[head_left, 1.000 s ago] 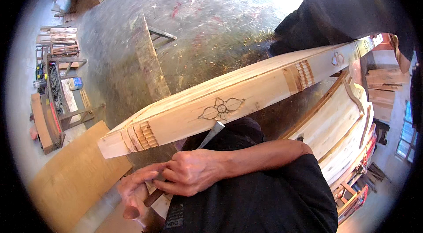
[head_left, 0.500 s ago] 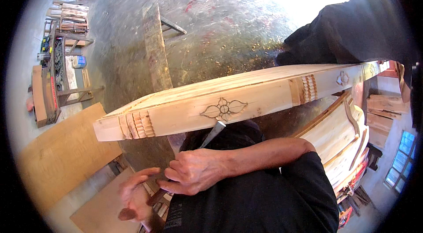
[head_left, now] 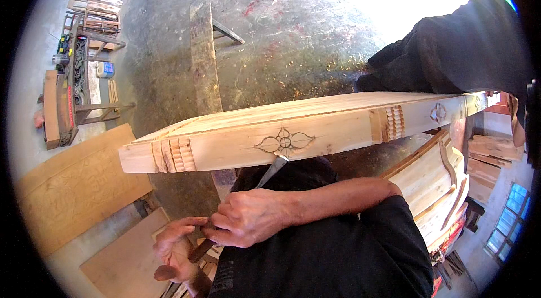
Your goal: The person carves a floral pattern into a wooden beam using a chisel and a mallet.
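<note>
Across the upper half, from 10 o'clock round to 1, spreads a grey floor (head_left: 163, 44), flecked with small pale chips. Next in size, a long pale wooden piece (head_left: 236, 137) spans the middle from 9 o'clock to 3, its near edge facing the camera. At 5 o'clock is the wearer's black shirt (head_left: 338, 253); at 2 o'clock a mass of black cloth (head_left: 456, 50) overlaps the piece's far end. Between 8 and 9 o'clock lies a brown panel (head_left: 79, 191) with relief carving, and near 4 o'clock stand curved pale boards (head_left: 422, 174). A narrow plank (head_left: 204, 64) runs near 11 o'clock.

Between 6 and 7 o'clock, the right hand (head_left: 248, 218) has its fingers curled firmly round a chisel, blade (head_left: 272, 171) aimed toward 1 o'clock, brown handle toward 7. At 7 o'clock, the left hand (head_left: 174, 244) is loosely bent beside that handle, fingers partly spread; whether it grips anything, I cannot tell. Ridged bands (head_left: 394, 122) cross the wooden piece's edge. Between them, near the centre, sits a dark-lined flower motif (head_left: 285, 142), with the chisel's tip just below at 6 o'clock; contact cannot be judged.
</note>
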Tool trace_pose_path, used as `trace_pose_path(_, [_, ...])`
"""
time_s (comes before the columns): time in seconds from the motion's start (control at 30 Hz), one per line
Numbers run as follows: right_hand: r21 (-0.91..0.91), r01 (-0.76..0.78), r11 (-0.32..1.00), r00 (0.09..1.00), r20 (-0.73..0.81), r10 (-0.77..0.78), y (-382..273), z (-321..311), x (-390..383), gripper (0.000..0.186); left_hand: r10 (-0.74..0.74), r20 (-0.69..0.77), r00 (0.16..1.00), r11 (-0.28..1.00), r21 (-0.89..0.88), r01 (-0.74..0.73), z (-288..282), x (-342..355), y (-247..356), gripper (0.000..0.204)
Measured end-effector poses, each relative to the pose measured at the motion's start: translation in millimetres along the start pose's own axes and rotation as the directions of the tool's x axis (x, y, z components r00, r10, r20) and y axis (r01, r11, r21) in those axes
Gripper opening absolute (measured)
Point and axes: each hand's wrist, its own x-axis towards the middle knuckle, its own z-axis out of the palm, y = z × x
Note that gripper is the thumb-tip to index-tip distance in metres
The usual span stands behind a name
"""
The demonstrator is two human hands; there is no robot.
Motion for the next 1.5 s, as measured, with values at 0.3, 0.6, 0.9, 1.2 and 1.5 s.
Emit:
trace_pose_path(0.3, [-0.247, 0.165, 0.955, 0.960, -0.181, -0.213, -19, -25, -1, 0.052, -0.073, -0.128, 0.989, 0.950, 0.292, 0.108, 17, 26, -4, 0.064])
trace_pose_path(0.6, [-0.362, 0.095, 0.927, 0.962, -0.208, -0.179, -33, -26, -4, 0.055, 0.360, 0.422, 0.832, 0.444, 0.707, -0.551, 109, 108, -38, 0.037])
trace_pose_path(0.9, [-0.418, -0.001, 0.908, 0.968, -0.227, -0.104, -36, -23, -6, 0.051, 0.366, 0.578, 0.730, 0.448, 0.578, -0.682, 127, 129, -59, 0.020])
trace_pose_path(1.2, [-0.323, -0.049, 0.945, 0.987, -0.163, -0.005, -24, -13, 1, 0.043, 0.401, 0.065, 0.914, 0.684, 0.642, -0.346, 93, 128, -61, 0.019])
trace_pose_path(1.5, [-0.229, -0.065, 0.971, 0.972, -0.236, 0.010, -9, 0, 17, 0.045, 0.296, 0.324, 0.899, 0.768, 0.479, -0.426, 8, 60, -74, 0.030])
